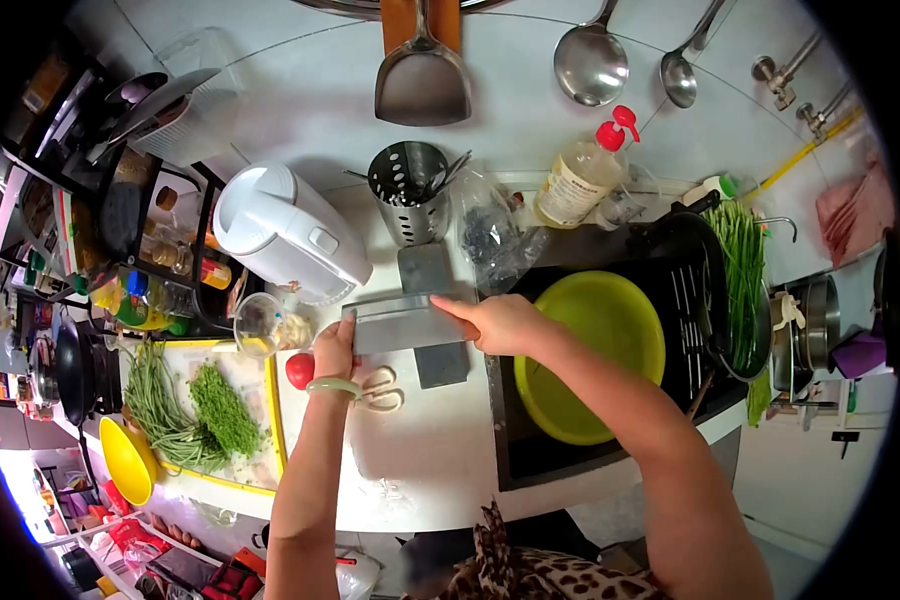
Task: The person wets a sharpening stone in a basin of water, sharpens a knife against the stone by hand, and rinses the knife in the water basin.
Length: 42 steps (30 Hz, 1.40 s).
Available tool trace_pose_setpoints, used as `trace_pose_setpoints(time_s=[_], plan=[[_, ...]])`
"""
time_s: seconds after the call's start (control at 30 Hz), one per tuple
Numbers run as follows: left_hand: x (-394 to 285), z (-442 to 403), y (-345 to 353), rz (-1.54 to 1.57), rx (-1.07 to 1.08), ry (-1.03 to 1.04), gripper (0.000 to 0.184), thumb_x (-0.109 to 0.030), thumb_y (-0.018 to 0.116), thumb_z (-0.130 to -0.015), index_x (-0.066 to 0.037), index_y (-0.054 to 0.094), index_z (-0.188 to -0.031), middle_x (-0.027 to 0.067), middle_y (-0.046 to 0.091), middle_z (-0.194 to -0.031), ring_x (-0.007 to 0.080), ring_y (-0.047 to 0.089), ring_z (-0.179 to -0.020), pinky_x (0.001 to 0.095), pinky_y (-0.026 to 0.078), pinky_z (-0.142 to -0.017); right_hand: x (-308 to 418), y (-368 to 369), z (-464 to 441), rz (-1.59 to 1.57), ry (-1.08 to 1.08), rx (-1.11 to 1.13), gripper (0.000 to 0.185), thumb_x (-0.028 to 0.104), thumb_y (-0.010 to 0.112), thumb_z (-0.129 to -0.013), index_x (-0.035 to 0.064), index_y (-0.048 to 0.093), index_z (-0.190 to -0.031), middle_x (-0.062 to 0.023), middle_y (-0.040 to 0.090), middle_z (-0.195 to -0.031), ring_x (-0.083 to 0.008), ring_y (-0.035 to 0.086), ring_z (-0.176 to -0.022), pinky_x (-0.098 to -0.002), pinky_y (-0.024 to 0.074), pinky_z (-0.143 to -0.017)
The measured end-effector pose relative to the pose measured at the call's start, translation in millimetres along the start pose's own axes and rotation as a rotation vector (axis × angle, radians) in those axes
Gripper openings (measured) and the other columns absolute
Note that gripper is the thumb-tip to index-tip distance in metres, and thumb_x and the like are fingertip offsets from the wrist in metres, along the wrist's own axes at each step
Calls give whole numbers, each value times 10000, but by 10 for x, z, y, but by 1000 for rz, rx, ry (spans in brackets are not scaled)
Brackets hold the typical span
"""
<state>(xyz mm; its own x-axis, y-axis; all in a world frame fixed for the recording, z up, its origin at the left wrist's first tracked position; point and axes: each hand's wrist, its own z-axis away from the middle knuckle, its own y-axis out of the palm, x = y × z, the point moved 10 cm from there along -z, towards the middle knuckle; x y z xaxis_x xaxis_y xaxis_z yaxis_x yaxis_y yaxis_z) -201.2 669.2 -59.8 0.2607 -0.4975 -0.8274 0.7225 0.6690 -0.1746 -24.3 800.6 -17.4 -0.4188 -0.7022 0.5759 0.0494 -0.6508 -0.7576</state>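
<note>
A wide steel cleaver blade [398, 325] lies crosswise over a dark grey sharpening stone [440, 366] on the white counter. At the blade's left end, my left hand [334, 348] is closed with its fingers pressed on the metal; a pale green bangle circles that wrist. My right hand [495, 324] is closed round the other end of the cleaver, a finger stretched along the blade's top. Just below my left hand are white-handled scissors [380, 392], and a red tomato [299, 371] sits to its left.
A white kettle [290, 225], a perforated steel holder [408, 195] and a plastic bag [490, 235] stand behind. Right is the black sink with a green basin [590, 355]. Chopped greens lie on a cutting board [273, 420] at left. A soap bottle [575, 185] stands behind the sink.
</note>
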Motion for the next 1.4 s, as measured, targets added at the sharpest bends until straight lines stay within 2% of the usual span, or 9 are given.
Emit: trace_pose_setpoints(time_s=[0.1,0.27,0.4,0.47,0.67,0.83,1.0,1.2,1.4], plan=[[293,334,-33,-259,45,37,435,-384,494,-909,-26,571,-675,21,466,-495,117,429,-374,268,321,-351,32,269,415,-3,124,156,664,102,502,-822,328,256,-1397,-121,648,-855,-282,634,-748,-391,482,-654],[554,690,9,-64,-13,-135,392,-339,524,-905,-5,581,-706,9,452,-503,103,399,-367,255,306,-349,31,476,668,-64,249,371,708,79,522,-795,309,246,-1405,-119,641,-854,-267,630,-746,-395,477,-660],[30,77,-38,-62,10,-49,387,-351,491,-916,-26,555,-718,10,472,-522,86,385,-373,245,303,-353,-5,18,-9,-41,-18,29,693,57,522,-780,293,289,-1388,-95,644,-877,-266,626,-751,-386,481,-658],[167,118,-19,-40,71,83,412,-378,489,-914,-32,550,-699,9,470,-524,83,390,-376,236,291,-343,-5,82,121,-15,10,43,697,48,514,-778,297,288,-1389,-91,643,-889,-271,627,-776,-388,481,-680],[561,768,26,-89,19,-115,416,-383,491,-914,-38,546,-688,12,453,-500,85,379,-356,234,278,-322,39,519,721,-66,219,412,685,92,511,-811,346,257,-1395,-135,634,-839,-264,629,-713,-379,473,-631],[-7,72,47,-43,73,-37,422,-398,472,-916,-26,564,-741,0,454,-516,88,411,-401,230,302,-350,-68,24,2,-29,34,40,685,68,504,-790,322,283,-1387,-110,643,-912,-284,624,-760,-399,474,-676],[659,842,106,-129,52,-141,404,-372,520,-900,-20,563,-708,13,471,-512,91,431,-400,242,302,-346,58,503,909,-98,173,315,696,60,494,-792,323,266,-1395,-95,645,-933,-259,629,-796,-365,469,-670],[-60,-175,43,-98,18,189,404,-371,506,-906,-31,554,-693,11,441,-506,106,364,-364,274,291,-343,-112,-90,-39,97,72,2,640,96,512,-804,307,316,-1377,-83,647,-819,-275,627,-710,-399,468,-630],[519,675,113,-347,98,66,342,-300,523,-904,-20,579,-715,8,445,-509,108,382,-348,268,322,-339,-8,548,903,-67,185,255,684,104,519,-803,308,256,-1399,-128,643,-828,-293,618,-684,-383,478,-630]])
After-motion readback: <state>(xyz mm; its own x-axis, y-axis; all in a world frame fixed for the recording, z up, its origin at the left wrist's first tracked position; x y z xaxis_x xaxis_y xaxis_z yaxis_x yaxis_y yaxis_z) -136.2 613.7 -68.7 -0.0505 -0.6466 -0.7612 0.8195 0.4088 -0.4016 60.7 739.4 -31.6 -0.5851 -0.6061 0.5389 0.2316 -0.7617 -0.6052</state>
